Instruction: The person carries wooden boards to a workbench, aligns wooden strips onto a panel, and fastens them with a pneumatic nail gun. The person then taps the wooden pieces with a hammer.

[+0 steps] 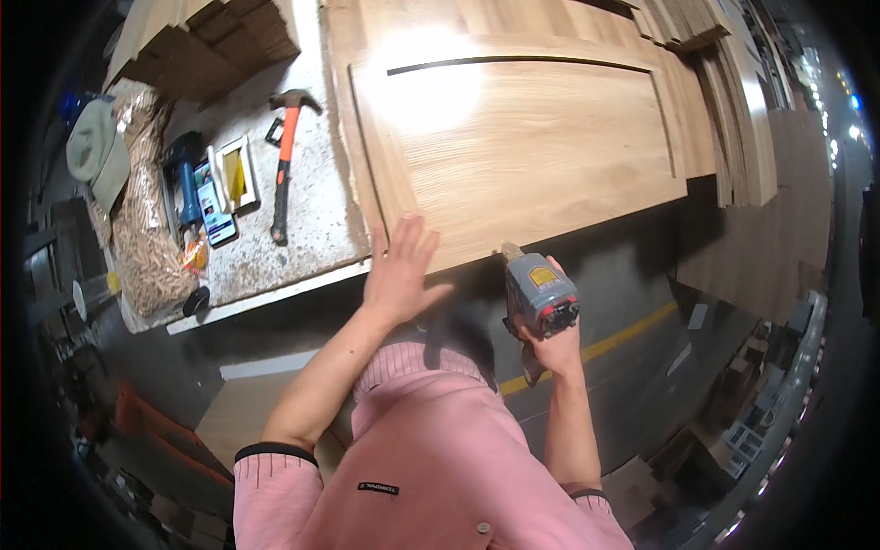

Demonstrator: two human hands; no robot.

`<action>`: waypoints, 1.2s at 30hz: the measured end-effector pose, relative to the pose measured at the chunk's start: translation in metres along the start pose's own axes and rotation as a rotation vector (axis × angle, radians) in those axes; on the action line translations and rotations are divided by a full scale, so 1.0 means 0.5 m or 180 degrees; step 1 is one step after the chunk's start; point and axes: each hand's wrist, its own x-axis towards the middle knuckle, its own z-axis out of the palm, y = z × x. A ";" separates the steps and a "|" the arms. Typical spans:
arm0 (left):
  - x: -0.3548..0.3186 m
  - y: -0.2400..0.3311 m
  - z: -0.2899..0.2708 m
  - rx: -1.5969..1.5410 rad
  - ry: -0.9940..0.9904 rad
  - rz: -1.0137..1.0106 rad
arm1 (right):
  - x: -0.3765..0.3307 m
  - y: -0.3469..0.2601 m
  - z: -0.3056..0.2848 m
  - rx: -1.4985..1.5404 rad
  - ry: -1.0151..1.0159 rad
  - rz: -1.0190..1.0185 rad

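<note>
A wood-grain panel [541, 128] with dark grooves near its edges lies flat on the workbench. My left hand [401, 270] rests with fingers spread on its near left corner. In my right hand [548, 344] is a grey power nailer [541, 284] with red and black parts at its rear, gripped by the handle. Its nose points at the panel's near edge; whether it touches the wood I cannot tell. To the left of the panel, a claw hammer [286, 165] with an orange and black handle lies on the bench.
Left on the speckled benchtop [321, 197] are a phone [217, 211], a small framed yellow item [236, 174] and a clear bag of wooden dowels [151, 247]. Stacked boards stand at the back left [206, 50] and at the right [733, 110]. A yellow line [632, 332] crosses the floor.
</note>
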 end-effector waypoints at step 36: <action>0.162 0.125 0.093 0.0216 0.0358 0.0151 | 0.093 0.001 -0.102 -0.0048 -0.0176 0.0556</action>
